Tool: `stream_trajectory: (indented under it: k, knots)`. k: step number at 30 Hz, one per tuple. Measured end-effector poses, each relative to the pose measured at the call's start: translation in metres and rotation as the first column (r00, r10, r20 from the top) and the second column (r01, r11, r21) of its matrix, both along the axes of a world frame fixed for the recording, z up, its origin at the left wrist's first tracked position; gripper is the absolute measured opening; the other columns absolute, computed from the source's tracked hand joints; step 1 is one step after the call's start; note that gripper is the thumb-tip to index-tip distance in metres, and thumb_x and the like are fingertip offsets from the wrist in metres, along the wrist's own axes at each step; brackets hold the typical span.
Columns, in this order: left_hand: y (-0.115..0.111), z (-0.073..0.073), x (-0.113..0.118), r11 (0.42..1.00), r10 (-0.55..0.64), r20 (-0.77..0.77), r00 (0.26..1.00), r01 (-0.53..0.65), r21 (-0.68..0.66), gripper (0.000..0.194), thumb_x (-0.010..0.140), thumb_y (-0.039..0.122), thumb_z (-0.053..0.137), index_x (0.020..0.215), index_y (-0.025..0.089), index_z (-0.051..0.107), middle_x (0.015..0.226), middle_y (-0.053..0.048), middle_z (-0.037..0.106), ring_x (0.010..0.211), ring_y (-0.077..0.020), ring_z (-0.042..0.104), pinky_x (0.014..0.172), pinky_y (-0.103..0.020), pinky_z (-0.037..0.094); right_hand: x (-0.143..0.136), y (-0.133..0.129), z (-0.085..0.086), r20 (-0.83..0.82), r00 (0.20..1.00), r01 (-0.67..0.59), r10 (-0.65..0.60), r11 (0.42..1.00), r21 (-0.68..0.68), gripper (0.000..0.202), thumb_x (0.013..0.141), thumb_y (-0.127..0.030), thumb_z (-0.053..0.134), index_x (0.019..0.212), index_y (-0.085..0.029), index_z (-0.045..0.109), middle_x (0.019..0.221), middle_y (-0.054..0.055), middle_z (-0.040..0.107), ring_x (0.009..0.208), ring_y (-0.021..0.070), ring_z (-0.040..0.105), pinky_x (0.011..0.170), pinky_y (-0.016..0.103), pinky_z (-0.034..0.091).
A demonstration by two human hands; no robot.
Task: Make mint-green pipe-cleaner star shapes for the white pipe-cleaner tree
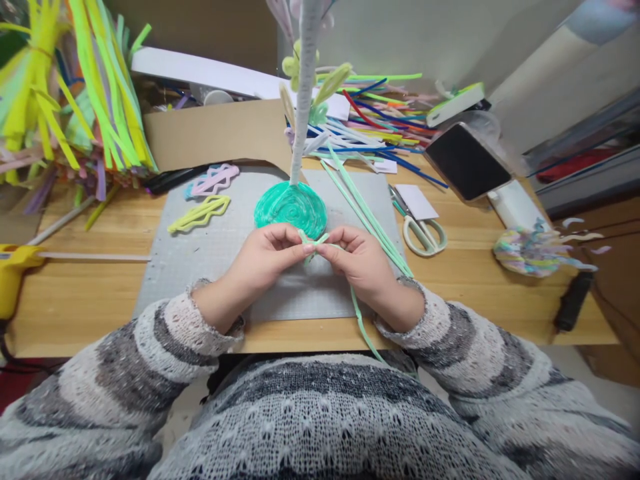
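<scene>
Between both hands is a mint-green pipe cleaner (pixel 359 319), bent into small loops at the fingertips, its long tail hanging past the table edge. My left hand (pixel 267 252) pinches one side of the bend with thumb and forefinger. The other side is pinched by my right hand (pixel 357 259). Just beyond the fingers sits a round green coiled base (pixel 290 208), from which a white wrapped stem (pixel 301 107) rises. Several straight mint-green pipe cleaners (pixel 367 210) lie to the right of the base, partly behind my right hand.
A grey cutting mat (pixel 200 267) lies beneath the hands. White-handled scissors (pixel 424 235) and a phone (pixel 469 162) are at right. Zigzag-bent yellow pipe cleaners (pixel 200 215) lie at left, near a yellow glue gun (pixel 17 273). Loose coloured pipe cleaners (pixel 385 120) are heaped behind.
</scene>
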State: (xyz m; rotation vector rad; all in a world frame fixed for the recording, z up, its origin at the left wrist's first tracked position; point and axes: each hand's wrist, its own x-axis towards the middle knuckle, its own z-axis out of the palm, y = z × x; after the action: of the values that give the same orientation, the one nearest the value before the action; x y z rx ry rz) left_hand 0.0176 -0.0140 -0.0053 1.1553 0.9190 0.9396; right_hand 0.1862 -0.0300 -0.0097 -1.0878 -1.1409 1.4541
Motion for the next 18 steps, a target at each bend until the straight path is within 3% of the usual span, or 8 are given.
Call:
stream_trajectory:
  k: [7, 13, 18]
  knots:
    - [0.001, 0.008, -0.001, 1.0, -0.006, -0.057, 0.998, 0.007, 0.014, 0.022, 0.07, 0.031, 0.076, 0.069, 0.015, 0.062, 0.065, 0.001, 0.06, 0.054, -0.0076, 0.048, 0.054, -0.022, 0.039, 0.004, 0.004, 0.003, -0.054, 0.994, -0.1, 0.093, 0.983, -0.151, 0.032, 0.067, -0.04, 0.08, 0.075, -0.017, 0.059, 0.05, -0.011, 0.043, 0.04, 0.0026, 0.026, 0.038, 0.021, 0.015]
    - [0.003, 0.011, -0.004, 0.986, -0.135, -0.018, 0.991, 0.132, -0.097, 0.021, 0.07, 0.029, 0.076, 0.069, 0.015, 0.06, 0.061, 0.001, 0.063, 0.056, -0.0111, 0.061, 0.06, -0.024, 0.05, 0.009, 0.006, 0.005, -0.095, 0.978, -0.203, 0.185, 0.95, -0.238, 0.025, 0.071, -0.036, 0.075, 0.072, -0.017, 0.058, 0.04, -0.013, 0.034, 0.036, 0.0029, 0.022, 0.037, 0.02, 0.012]
    - [0.003, 0.015, -0.006, 0.977, -0.187, -0.094, 0.978, 0.175, -0.121, 0.02, 0.071, 0.028, 0.075, 0.065, 0.014, 0.061, 0.06, -0.001, 0.066, 0.056, -0.0122, 0.064, 0.06, -0.024, 0.052, 0.011, 0.005, 0.005, -0.085, 0.967, -0.253, 0.239, 0.93, -0.268, 0.024, 0.072, -0.034, 0.073, 0.069, -0.018, 0.056, 0.04, -0.012, 0.035, 0.036, 0.003, 0.021, 0.037, 0.02, 0.014]
